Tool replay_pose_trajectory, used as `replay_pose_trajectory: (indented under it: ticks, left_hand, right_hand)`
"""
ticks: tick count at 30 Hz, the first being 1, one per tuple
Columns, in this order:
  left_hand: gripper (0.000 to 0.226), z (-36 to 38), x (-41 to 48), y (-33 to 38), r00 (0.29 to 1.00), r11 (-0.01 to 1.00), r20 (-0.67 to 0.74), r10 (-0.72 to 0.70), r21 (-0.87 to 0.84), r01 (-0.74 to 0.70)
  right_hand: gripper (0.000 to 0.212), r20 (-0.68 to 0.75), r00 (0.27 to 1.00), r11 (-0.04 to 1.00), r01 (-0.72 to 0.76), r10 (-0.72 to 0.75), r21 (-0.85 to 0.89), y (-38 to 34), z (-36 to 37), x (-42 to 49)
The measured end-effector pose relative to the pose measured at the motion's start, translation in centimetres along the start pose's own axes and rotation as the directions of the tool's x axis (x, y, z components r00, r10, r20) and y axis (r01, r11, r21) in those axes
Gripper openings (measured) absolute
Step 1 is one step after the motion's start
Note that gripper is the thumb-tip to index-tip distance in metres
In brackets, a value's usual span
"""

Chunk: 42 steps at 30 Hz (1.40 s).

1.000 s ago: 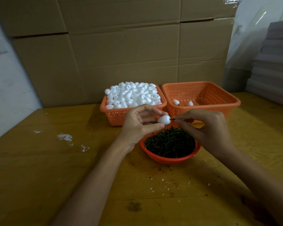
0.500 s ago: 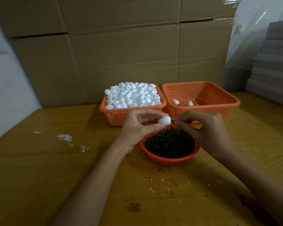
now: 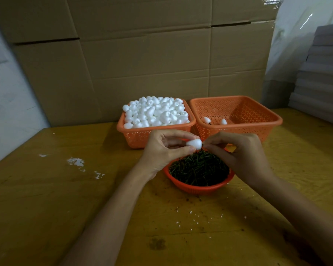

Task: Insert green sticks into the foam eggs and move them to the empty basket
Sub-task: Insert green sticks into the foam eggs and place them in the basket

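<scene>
The foam egg (image 3: 194,144) lies with its long axis nearly level, narrow tip towards frame left and blunt end towards frame right. It is plain white and smooth. It sits at frame centre, just above the far rim of the red bowl (image 3: 198,190) of green sticks (image 3: 199,170).

The left hand (image 3: 161,150) pinches the egg between thumb below and fingertips above, palm turned right. The right hand (image 3: 242,156) has its fingers curled, thumb and forefinger pinched at the egg's blunt end on a barely visible green stick (image 3: 202,145).
</scene>
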<state>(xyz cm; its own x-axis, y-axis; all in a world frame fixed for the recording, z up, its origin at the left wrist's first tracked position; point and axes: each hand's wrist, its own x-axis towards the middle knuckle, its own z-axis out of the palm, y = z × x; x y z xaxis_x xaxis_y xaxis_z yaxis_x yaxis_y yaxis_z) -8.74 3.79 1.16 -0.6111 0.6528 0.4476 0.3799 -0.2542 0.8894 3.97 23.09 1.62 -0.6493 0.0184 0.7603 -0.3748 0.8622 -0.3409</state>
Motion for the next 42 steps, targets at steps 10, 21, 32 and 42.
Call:
replay_pose_trajectory:
  ticks: [10,21,32,42]
  left_hand:
    - [0.035,0.5,0.1,-0.2,0.999,0.998,-0.039,0.015,-0.057,-0.018]
    - [0.021,0.7,0.3,-0.4,0.999,1.0,-0.026,0.03,0.003,-0.03]
    - [0.046,0.9,0.3,-0.4,0.999,0.998,-0.035,0.04,-0.05,-0.042]
    - [0.04,0.7,0.3,-0.3,0.999,0.999,-0.038,0.022,-0.046,-0.023]
  right_hand:
    - [0.026,0.063,0.995,0.996,-0.083,0.08,0.045,-0.3,0.7,-0.1]
    - [0.032,0.144,0.987,0.995,-0.086,0.078,0.054,-0.7,1.4,-0.6]
    - [0.032,0.033,0.992,0.991,-0.122,0.12,0.058,-0.3,0.7,-0.2]
    - [0.017,-0.246,0.922,0.949,-0.315,0.299,-0.024,5.2,-3.0,1.3]
